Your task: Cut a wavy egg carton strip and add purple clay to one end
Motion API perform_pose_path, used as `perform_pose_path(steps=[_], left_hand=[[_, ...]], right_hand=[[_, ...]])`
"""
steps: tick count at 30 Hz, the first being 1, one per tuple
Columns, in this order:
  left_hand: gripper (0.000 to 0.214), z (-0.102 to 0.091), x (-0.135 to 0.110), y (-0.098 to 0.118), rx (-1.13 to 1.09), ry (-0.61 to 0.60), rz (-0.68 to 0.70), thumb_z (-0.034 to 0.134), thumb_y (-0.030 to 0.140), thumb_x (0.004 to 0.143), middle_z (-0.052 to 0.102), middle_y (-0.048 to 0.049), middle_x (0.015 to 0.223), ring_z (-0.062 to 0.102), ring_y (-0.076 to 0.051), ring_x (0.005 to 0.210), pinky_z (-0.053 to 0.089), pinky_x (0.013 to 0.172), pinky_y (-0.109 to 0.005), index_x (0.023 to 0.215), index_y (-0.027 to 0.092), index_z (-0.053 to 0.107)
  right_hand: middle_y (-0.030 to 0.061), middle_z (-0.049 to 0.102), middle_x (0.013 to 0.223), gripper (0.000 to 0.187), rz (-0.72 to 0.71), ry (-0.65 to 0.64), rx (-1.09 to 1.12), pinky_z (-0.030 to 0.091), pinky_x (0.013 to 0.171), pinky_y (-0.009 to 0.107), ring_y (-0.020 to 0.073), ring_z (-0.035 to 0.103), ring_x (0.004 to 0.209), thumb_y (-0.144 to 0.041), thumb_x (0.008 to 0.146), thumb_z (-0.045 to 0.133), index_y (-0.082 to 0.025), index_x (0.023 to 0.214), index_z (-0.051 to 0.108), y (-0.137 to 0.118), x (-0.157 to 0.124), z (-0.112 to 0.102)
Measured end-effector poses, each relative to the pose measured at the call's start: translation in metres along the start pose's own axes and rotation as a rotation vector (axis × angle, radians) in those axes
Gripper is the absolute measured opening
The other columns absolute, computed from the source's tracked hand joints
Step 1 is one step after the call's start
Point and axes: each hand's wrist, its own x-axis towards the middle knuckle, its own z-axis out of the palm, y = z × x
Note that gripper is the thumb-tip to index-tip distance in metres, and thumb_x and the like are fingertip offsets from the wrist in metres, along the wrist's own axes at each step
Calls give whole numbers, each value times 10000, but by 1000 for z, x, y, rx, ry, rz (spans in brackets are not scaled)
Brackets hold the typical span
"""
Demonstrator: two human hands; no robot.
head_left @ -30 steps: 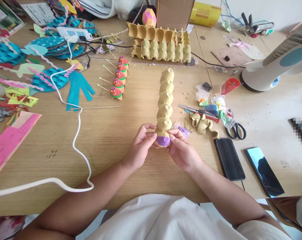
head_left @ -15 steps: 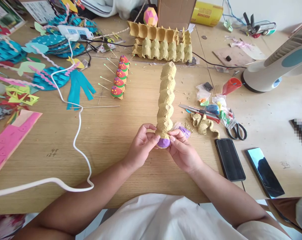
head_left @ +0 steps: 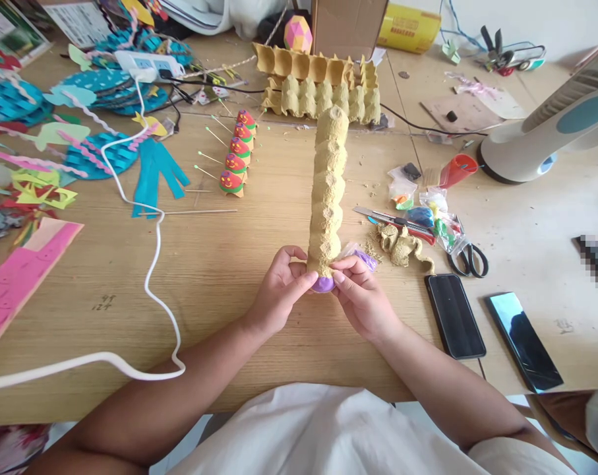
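A long strip of yellowish egg carton cups points away from me, its near end held between both hands. Purple clay covers the nearest cup. My left hand pinches the strip's left side, thumb at the edge of the purple. On the right side, my right hand grips it with thumb and fingers. Just behind the right hand lies a clear bag of purple clay. Torn carton scraps sit farther right, beside a utility knife.
Painted caterpillar cups stand left of centre with pins nearby. More egg carton lies at the back. Two phones, scissors and small clay bags are on the right. A white cable winds along the left.
The far end of the carton strip has tipped up slightly, and less of the purple end shows. Both hands keep their hold in nearly the same place.
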Motion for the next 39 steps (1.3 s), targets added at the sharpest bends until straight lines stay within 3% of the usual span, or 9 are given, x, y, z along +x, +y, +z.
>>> perform_pose_path(steps=[26, 30, 34, 39], left_hand=[[371, -1, -1, 0, 37, 10, -8, 766, 408, 901, 727, 23, 784, 674, -151, 727, 504, 714, -278, 1118, 239, 517], [389, -1, 1, 0, -6, 53, -73, 744, 469, 904, 713, 28, 790, 681, -154, 761, 512, 704, -263, 1129, 245, 519], [420, 1, 4, 0, -133, 58, -151, 775, 472, 879, 729, 18, 876, 693, -142, 818, 524, 744, -257, 1135, 248, 529], [452, 2, 6, 1, -204, -55, -217, 824, 453, 839, 744, -42, 1017, 692, -150, 888, 531, 788, -262, 1176, 216, 637]], right_hand=[[-31, 700, 864, 229, 10, 17, -5, 509, 797, 291, 130, 631, 804, -383, 804, 877, -272, 933, 724, -1, -1, 1], [-45, 705, 908, 214, 48, 4, 116, 530, 812, 281, 123, 654, 840, -366, 801, 880, -296, 918, 715, -2, 2, 0], [-53, 673, 909, 212, -5, -12, 114, 537, 801, 283, 128, 637, 855, -372, 813, 867, -314, 882, 675, -6, 3, 0], [-43, 649, 936, 246, 6, 4, 110, 540, 815, 300, 147, 619, 877, -388, 806, 862, -330, 931, 658, -6, 2, 0]])
